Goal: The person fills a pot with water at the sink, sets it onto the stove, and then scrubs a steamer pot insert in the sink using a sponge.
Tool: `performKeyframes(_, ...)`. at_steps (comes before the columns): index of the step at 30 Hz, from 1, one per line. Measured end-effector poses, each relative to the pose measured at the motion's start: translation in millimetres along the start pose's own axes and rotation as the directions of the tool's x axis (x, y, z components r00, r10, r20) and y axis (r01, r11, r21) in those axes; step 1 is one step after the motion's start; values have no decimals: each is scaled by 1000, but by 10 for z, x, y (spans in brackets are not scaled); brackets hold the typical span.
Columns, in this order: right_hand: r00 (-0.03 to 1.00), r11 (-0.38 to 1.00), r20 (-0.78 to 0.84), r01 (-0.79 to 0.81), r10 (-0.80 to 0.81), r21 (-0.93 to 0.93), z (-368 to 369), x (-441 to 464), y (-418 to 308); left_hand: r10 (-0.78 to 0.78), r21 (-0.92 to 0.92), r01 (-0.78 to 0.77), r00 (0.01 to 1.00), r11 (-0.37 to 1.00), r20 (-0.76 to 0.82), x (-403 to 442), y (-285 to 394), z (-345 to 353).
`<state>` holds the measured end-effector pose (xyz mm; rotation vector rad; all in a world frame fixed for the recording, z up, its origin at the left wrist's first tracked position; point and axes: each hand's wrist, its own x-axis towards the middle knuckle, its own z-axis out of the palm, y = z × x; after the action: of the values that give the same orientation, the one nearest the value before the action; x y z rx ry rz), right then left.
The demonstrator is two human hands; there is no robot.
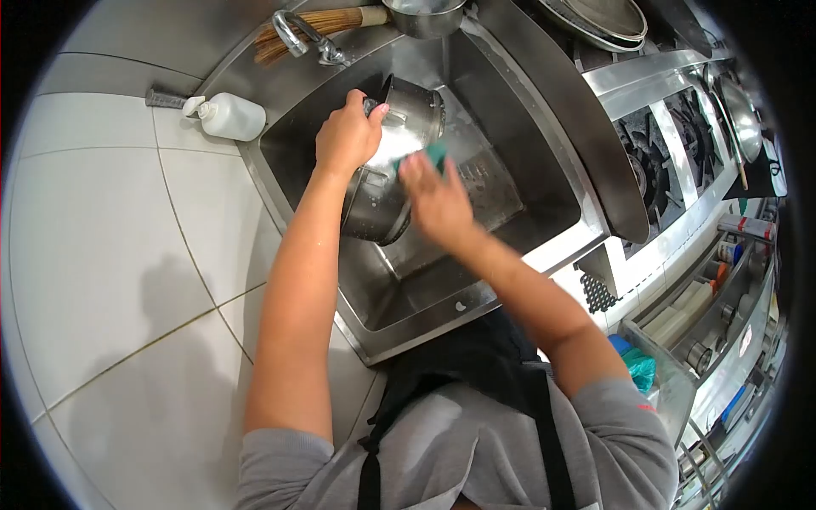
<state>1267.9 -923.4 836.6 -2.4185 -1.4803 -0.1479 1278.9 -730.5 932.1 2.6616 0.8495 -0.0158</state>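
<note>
My left hand (pixel 347 138) is closed around the handle of a metal pot (pixel 416 110), which is tilted inside the steel sink (pixel 544 183). Pressed against the pot's shiny side is a green scouring pad (pixel 436 155), held under the fingers of my right hand (pixel 438 197), which is blurred by motion. Just below, a second metal pot (pixel 374 208) with a loop handle lies in the basin; my arms and hands partly hide where the two meet. Water drops show on the metal.
A chrome faucet (pixel 319 47) and a straw brush (pixel 331 21) are at the back edge, with a metal bowl (pixel 427 19) beside them. A white pump bottle (pixel 234 117) stands left of the sink. To the right are a stove (pixel 671 144) and loaded shelves (pixel 722 314).
</note>
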Motion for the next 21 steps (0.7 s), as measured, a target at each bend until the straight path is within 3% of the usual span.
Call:
performKeyframes(1, 996, 994, 36, 72, -75, 81, 1, -231, -172, -4, 4, 4, 1000, 1000, -3, -5, 21, -14)
performKeyframes(6, 997, 974, -7, 77, -77, 211, -24, -26, 99, 11, -4, -11, 999, 1000, -30, -16, -51, 23)
performKeyframes(8, 988, 967, -114, -73, 103, 245, 71, 244, 358, 16, -19, -17, 997, 1000, -71, -44, -62, 47)
performKeyframes(9, 978, 955, -41, -191, 205, 226, 124, 416, 537, 15, -40, -19, 995, 999, -95, -110, -71, 62)
performKeyframes(11, 909, 832, 239, -412, 343, 372, 102, 718, 849, 12, -79, -23, 991, 997, -137, -282, -116, 67)
performKeyframes(13, 876, 701, 375, -472, 304, 535, 220, 965, 1186, 8, -154, -40, 980, 987, -200, -522, -211, 111)
performKeyframes(14, 882, 712, 370, -458, 291, 532, 211, 1092, 1367, -13, -144, -21, 974, 989, -228, -663, -216, 153)
performKeyframes(16, 910, 584, 126, -354, 394, 730, 177, 1274, 1610, -103, -198, 56, 967, 979, -234, -982, -239, 212)
performKeyframes(18, 914, 554, -82, -167, 397, 816, -279, 1534, 1702, -144, -307, 41, 936, 951, -322, -1271, -311, 306)
performKeyframes(20, 936, 781, -157, -162, 316, 603, -671, 1981, 1884, -236, -337, 122, 917, 934, -323, -1523, -358, 373)
performKeyframes(21, 919, 832, -242, -139, 310, 538, -854, 2148, 1853, -255, -389, 95, 888, 916, -383, -1642, -398, 435)
